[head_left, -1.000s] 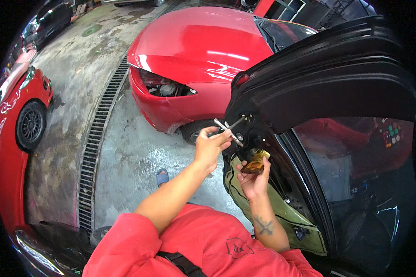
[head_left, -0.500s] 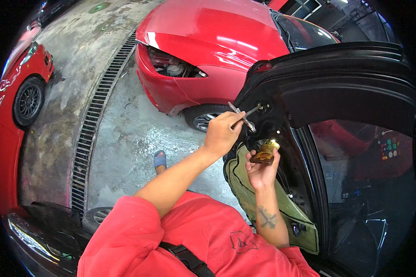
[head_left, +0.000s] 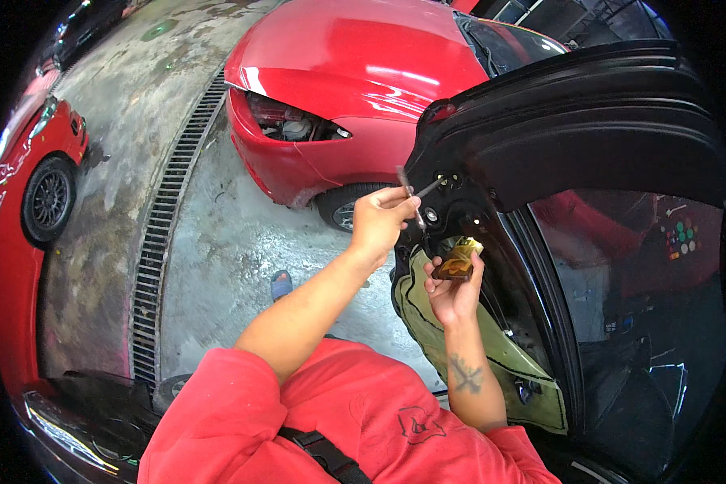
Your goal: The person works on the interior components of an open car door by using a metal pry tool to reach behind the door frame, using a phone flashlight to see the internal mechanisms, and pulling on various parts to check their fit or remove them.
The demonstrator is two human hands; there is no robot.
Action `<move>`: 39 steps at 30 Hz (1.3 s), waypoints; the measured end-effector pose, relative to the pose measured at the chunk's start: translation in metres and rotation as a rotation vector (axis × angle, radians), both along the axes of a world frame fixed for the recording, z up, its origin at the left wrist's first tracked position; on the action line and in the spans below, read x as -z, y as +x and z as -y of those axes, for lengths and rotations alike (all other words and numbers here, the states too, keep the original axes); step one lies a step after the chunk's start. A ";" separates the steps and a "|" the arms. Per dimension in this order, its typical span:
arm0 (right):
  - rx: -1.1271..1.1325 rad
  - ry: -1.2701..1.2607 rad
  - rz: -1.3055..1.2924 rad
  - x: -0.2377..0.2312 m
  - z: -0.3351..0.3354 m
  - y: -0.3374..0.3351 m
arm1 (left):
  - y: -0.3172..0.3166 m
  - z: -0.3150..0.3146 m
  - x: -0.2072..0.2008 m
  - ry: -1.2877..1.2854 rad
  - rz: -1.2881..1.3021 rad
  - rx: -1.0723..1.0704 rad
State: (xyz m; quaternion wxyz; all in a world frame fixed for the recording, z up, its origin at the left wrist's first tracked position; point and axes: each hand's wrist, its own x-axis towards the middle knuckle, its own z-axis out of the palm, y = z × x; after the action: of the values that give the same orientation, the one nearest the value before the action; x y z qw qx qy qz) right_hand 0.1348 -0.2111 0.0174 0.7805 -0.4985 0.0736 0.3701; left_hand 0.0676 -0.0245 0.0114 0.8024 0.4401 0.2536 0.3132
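My left hand [head_left: 377, 226] is closed on the crossbar of a metal T-handle wrench [head_left: 430, 189]. The wrench's shaft runs up and right to a hole near the top corner of a black car door [head_left: 532, 323], whose inner side is partly bare. My right hand [head_left: 455, 298] lies just below, palm up, fingers wrapped round a shiny gold-brown phone-like slab [head_left: 457, 262]. A bright light shows at its upper edge, close to the door's dark inner metal. The wrench's tip is hidden in the hole.
An olive lining sheet [head_left: 436, 323] hangs on the door's inner side. A red car [head_left: 323, 81] with an open headlight cavity stands ahead. Another red car [head_left: 56, 145] is on the left. A floor drain grate [head_left: 165, 210] runs between them. A blue slipper [head_left: 281, 285] shows below my left arm.
The wrench's crossbar has turned to a steeper angle, and my left fingers have shifted on it. The view has moved slightly; my right hand still holds the lit slab below.
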 end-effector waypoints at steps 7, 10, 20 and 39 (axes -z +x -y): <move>-0.057 0.053 -0.019 0.007 -0.003 0.007 | -0.018 -0.011 -0.004 1.471 -0.194 -0.392; 0.001 0.048 -0.056 0.007 0.007 0.007 | -0.005 -0.001 -0.001 1.358 -0.089 -0.371; -0.021 0.046 -0.046 0.003 0.004 0.005 | -0.006 0.003 0.002 1.070 -0.069 -0.250; -0.075 -0.025 -0.001 -0.002 0.003 0.006 | -0.007 -0.009 0.004 1.486 -0.178 -0.509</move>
State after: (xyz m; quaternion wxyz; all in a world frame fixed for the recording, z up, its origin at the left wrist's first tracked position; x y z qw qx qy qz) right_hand 0.1403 -0.2140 0.0197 0.7597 -0.5105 0.0597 0.3984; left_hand 0.0604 -0.0155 0.0072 0.1787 0.8126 0.1343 0.5382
